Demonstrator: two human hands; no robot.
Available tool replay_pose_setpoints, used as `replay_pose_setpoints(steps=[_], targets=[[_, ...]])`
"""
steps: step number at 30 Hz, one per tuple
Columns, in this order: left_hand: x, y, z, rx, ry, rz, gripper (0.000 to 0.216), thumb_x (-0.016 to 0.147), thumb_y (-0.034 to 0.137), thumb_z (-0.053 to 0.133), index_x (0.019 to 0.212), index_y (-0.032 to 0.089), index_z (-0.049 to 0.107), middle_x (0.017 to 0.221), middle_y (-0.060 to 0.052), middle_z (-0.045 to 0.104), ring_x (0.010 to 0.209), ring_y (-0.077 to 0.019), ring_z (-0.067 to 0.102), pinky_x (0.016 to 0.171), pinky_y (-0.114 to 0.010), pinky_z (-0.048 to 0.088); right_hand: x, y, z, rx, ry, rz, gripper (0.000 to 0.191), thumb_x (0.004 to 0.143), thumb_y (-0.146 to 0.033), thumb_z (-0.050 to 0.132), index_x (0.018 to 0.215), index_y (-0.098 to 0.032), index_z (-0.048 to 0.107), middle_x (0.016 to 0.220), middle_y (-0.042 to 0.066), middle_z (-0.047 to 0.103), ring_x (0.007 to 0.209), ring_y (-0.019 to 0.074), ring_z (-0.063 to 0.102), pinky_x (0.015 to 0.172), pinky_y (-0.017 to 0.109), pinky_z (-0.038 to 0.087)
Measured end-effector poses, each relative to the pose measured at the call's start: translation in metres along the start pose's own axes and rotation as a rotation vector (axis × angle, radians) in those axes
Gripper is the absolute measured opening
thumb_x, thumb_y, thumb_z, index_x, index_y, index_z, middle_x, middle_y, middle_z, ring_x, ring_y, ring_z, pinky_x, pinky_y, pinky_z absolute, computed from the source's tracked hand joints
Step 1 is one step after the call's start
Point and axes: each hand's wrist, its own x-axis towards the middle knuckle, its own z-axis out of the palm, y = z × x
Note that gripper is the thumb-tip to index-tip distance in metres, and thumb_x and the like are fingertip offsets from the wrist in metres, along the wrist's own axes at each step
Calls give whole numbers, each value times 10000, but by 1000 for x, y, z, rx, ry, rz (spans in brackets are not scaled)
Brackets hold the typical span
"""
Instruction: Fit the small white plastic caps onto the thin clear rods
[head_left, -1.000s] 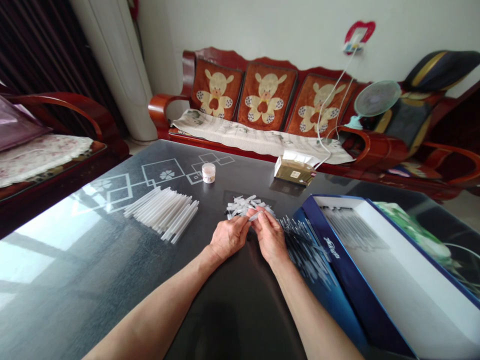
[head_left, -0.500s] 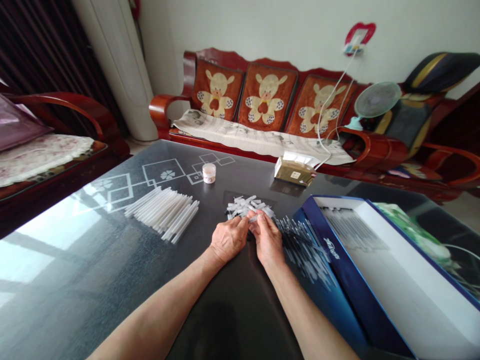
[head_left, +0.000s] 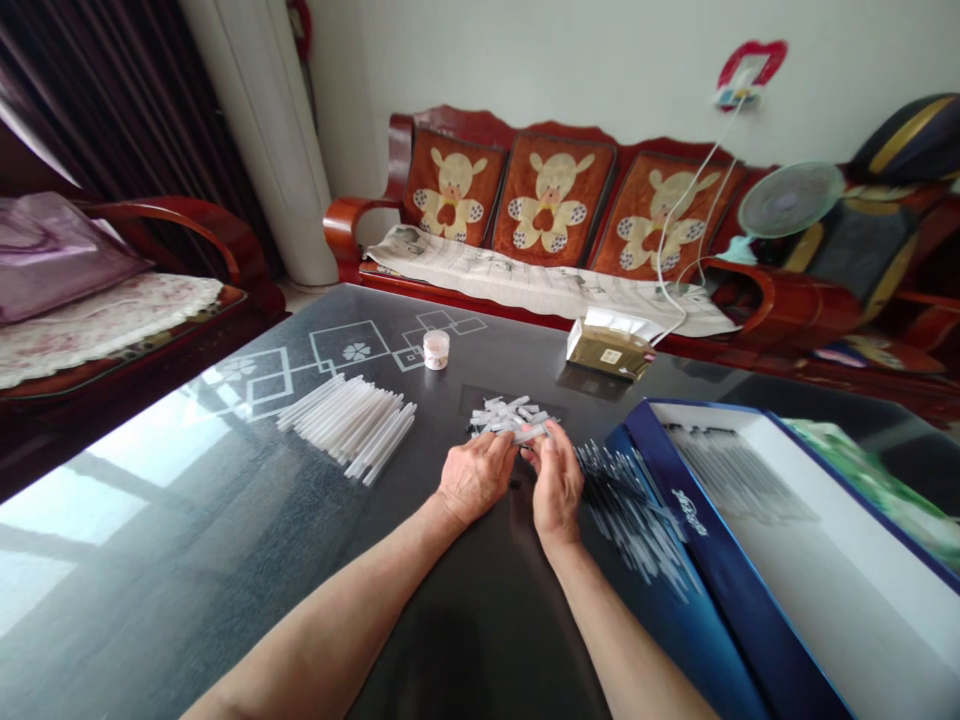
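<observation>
My left hand (head_left: 474, 478) and my right hand (head_left: 558, 480) meet at the middle of the dark glass table (head_left: 187, 520), fingers pinched together around a thin translucent plastic tube (head_left: 529, 434). Just beyond my fingertips lies a small heap of short white caps (head_left: 504, 414). A row of long white tubes (head_left: 349, 422) lies to the left. Right of my right hand, several thin clear tubes (head_left: 626, 500) are spread beside the box.
An open blue box with a white inside (head_left: 780, 530) fills the table's right. A small white jar (head_left: 436, 349) and a gold tissue box (head_left: 609, 346) stand farther back. A red wooden sofa (head_left: 555, 210), a fan (head_left: 789, 200) and an armchair (head_left: 112, 300) surround the table.
The view has shifted slightly left and closer. Both hands stay together on the tube, with only small finger movement.
</observation>
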Motion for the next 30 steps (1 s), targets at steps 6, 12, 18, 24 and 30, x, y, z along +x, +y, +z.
replay_pose_setpoints(steps=[6, 12, 18, 24, 30], targets=[[4, -2, -4, 34, -21, -188, 252, 973, 313, 401, 1079, 195, 597, 943, -53, 659, 869, -158, 628, 698, -227, 474, -4, 1, 2, -228, -88, -238, 352, 930, -417, 451, 1158, -182, 580, 1043, 116, 689, 962, 229, 659, 843, 402, 528], [19, -25, -35, 251, -97, -379, 232, 933, 338, 472, 915, 216, 669, 976, -71, 610, 949, -205, 580, 726, -262, 457, -3, 4, 1, -265, -116, -249, 298, 928, -398, 453, 1085, -196, 605, 1030, 95, 697, 929, 213, 662, 847, 374, 518], [14, -68, -82, 303, -221, -504, 284, 913, 318, 456, 838, 187, 696, 887, -75, 643, 801, -193, 610, 643, -257, 417, -2, 2, 2, -202, -106, -170, 296, 907, -409, 474, 1054, -202, 628, 1006, 88, 709, 909, 219, 662, 859, 376, 503], [1, -55, -79, -228, -265, -593, 263, 823, 333, 532, 667, 176, 674, 589, 1, 575, 592, -129, 545, 564, -230, 368, -6, -8, 4, -182, -151, -237, 261, 895, -363, 492, 1054, -228, 649, 1016, 80, 701, 953, 235, 649, 904, 418, 496], [12, -30, -44, -1120, -263, -948, 227, 708, 374, 630, 672, 150, 630, 572, 9, 574, 483, -82, 495, 462, -202, 382, -16, -21, 4, -306, -414, -623, 419, 834, -161, 493, 1227, -250, 607, 1372, 82, 523, 1302, 256, 455, 1104, 482, 364]])
